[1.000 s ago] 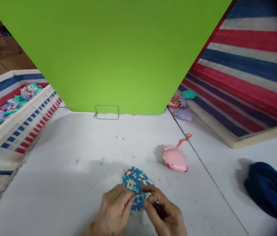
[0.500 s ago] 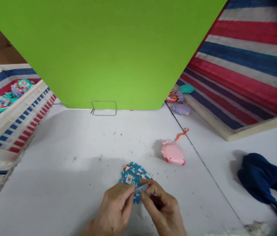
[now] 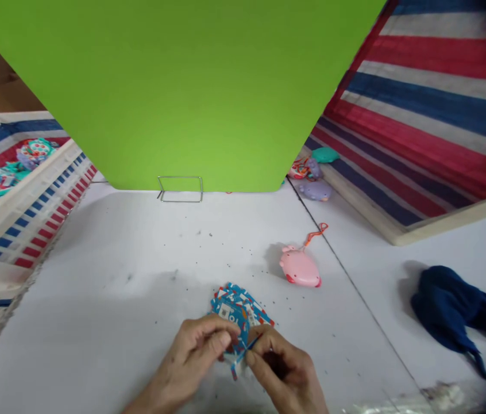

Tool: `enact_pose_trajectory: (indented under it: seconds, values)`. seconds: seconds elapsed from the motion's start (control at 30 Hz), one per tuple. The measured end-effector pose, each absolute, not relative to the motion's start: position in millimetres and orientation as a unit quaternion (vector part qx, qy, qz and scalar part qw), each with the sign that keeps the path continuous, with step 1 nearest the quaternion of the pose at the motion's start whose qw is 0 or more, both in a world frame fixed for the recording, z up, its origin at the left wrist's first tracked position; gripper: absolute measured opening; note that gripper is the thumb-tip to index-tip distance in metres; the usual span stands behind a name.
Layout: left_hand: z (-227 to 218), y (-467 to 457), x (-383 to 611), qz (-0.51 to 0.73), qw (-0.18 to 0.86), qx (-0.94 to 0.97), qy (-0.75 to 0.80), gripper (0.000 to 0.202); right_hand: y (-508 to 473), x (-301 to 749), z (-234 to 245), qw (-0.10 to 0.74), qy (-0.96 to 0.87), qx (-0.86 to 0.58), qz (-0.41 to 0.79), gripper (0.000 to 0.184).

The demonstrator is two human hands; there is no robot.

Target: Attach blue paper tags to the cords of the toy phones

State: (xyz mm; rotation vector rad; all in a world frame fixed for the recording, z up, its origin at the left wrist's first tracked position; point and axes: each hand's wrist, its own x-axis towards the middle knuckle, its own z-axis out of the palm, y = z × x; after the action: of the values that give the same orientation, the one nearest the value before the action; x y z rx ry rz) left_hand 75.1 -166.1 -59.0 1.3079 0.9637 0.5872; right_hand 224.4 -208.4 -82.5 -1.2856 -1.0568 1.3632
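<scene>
Blue shows along the thin card (image 3: 243, 355) that the right hand (image 3: 286, 368) pinches between thumb and bent forefinger, tilted and nearly edge-on above the near middle of the table (image 3: 139, 247). Just left of it, the left hand (image 3: 193, 351) is half curled, thumb close to forefinger; whether it has hold of anything I cannot tell. With so small a pinch, the card could twist or slip, or crease if squeezed hard.

Directly beyond, partly hidden by the fingers, lies a fanned pile of cards (image 3: 228, 307), loosely overlapping: a brushing knuckle could scatter it, and a dropped card could get lost among its likes. Dark specks dot the table nearby and might smudge whatever slides over them.

Farther right rests a pink toy (image 3: 300, 268), its orange cord (image 3: 314, 234) stretched toward the far side; a reaching finger could snag that loop and drag the toy. Well to the right lies a dark blue cloth (image 3: 445, 305). On the far left, a basket (image 3: 23, 190) holds heaped toys (image 3: 8, 172), which could spill if bumped.
</scene>
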Motion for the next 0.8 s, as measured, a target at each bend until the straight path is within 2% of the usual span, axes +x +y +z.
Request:
enact_pose_trajectory:
  seconds: [0.1, 0.27, 0.37, 0.5, 0.57, 0.63, 0.73, 0.8]
  values:
    - [-59.2, -164.0, 82.2, 0.260, 0.658, 0.546, 0.449, 0.022, -211.1, 222.8, -86.7, 0.488, -0.419, -0.527, 0.556, 0.027]
    - [-63.4, -164.9, 91.9, 0.254, 0.707, 0.493, 0.438, 0.025, -210.8, 224.9, -89.8, 0.507, -0.421, -0.500, 0.562, 0.026]
    - [-60.9, -166.9, 92.8, 0.260, 0.649, 0.551, 0.456, 0.022, -209.9, 227.4, -88.0, 0.513, -0.437, -0.533, 0.511, 0.025]
    - [-58.1, -170.2, 92.6, 0.266, 0.517, 0.659, 0.477, 0.020, -212.3, 230.5, -86.9, 0.481, -0.484, -0.600, 0.418, 0.020]
    - [-58.6, -170.6, 93.2, 0.263, 0.483, 0.686, 0.476, 0.020, -214.6, 231.5, -86.9, 0.468, -0.494, -0.622, 0.388, 0.017]
    - [-58.9, -169.6, 94.8, 0.262, 0.474, 0.696, 0.472, 0.019, -216.3, 231.9, -86.0, 0.469, -0.492, -0.635, 0.368, 0.014]
    - [-56.1, -166.2, 99.2, 0.264, 0.491, 0.694, 0.456, 0.020, -215.8, 232.8, -82.5, 0.489, -0.521, -0.619, 0.326, 0.027]
    - [-52.2, -163.2, 103.0, 0.264, 0.505, 0.687, 0.451, 0.020, -213.7, 234.7, -80.2, 0.495, -0.552, -0.602, 0.296, 0.022]
